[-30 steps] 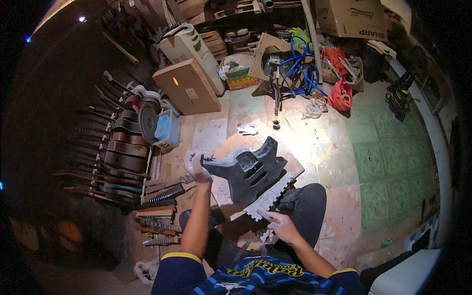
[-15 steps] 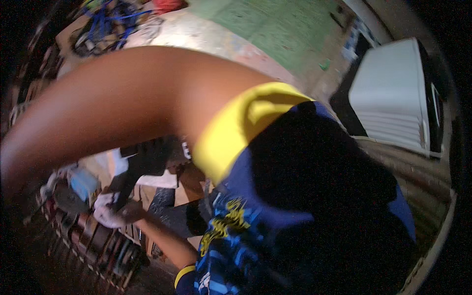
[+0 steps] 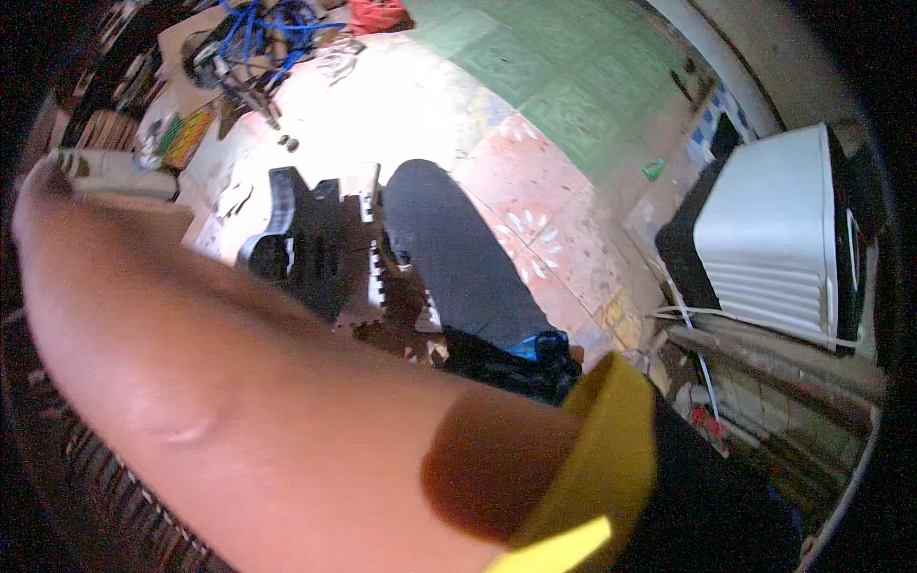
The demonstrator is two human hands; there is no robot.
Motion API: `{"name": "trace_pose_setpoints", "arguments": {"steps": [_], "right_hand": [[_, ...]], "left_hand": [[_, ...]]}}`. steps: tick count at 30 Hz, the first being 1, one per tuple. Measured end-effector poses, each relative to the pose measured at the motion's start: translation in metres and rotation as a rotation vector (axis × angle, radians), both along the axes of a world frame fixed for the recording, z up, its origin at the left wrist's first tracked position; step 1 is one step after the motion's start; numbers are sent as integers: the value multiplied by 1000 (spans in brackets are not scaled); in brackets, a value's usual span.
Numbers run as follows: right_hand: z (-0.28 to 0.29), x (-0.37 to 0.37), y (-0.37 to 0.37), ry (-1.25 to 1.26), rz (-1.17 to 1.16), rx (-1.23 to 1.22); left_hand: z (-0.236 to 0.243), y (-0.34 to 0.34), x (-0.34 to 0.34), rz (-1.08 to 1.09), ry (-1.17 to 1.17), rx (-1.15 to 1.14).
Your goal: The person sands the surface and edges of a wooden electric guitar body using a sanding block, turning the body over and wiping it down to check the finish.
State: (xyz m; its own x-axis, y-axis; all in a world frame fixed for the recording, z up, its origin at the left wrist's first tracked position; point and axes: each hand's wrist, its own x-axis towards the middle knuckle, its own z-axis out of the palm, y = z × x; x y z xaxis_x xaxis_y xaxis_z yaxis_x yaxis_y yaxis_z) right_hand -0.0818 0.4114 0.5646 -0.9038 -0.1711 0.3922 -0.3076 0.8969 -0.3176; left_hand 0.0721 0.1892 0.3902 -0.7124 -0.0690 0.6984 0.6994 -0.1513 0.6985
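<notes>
Neither of my hands shows. One of my bare arms (image 3: 287,401) lies across the lower left, very close, with its bent end at the left rim. It comes out of a dark sleeve with a yellow cuff (image 3: 611,449). Beyond the arm, my leg in dark trousers (image 3: 468,258) reaches up the middle. Left of the leg, a black moulded object with curved sides (image 3: 306,239) rests on the floor; its kind is unclear, and the arm hides its near part.
A tangle of blue cord (image 3: 272,38) and a red bag (image 3: 380,15) lie at the far left. A pale box-shaped appliance with a ribbed side (image 3: 764,229) stands at the right. Pink and green tiles (image 3: 535,181) cover the floor. Books or papers (image 3: 110,134) are stacked at the left.
My near arm has swung lower across the view. The other hand, light-coloured and closed near a dark object, has gone out of sight. The view has shifted, uncovering the floor and leg.
</notes>
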Motion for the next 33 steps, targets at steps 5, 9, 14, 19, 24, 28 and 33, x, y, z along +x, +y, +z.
{"name": "trace_pose_setpoints", "arguments": {"steps": [5,9,14,19,24,28,33], "right_hand": [[-33,-2,29,-124,-153,64],[-81,148,-19,-348,89,-687],[-156,256,-57,-318,71,-775],[-177,250,-79,-249,-31,-716],[-173,238,-64,-320,-69,-606],[-201,247,-96,134,-24,-770],[-220,229,-81,-105,-139,-563]], "left_hand": [[2,20,7,-166,-68,83],[12,5,16,-212,-130,217],[3,19,23,-256,-192,226],[6,16,20,-186,-168,181],[11,20,21,-199,-139,83],[13,21,11,-73,-198,132],[17,27,8,-118,-230,182]]}}
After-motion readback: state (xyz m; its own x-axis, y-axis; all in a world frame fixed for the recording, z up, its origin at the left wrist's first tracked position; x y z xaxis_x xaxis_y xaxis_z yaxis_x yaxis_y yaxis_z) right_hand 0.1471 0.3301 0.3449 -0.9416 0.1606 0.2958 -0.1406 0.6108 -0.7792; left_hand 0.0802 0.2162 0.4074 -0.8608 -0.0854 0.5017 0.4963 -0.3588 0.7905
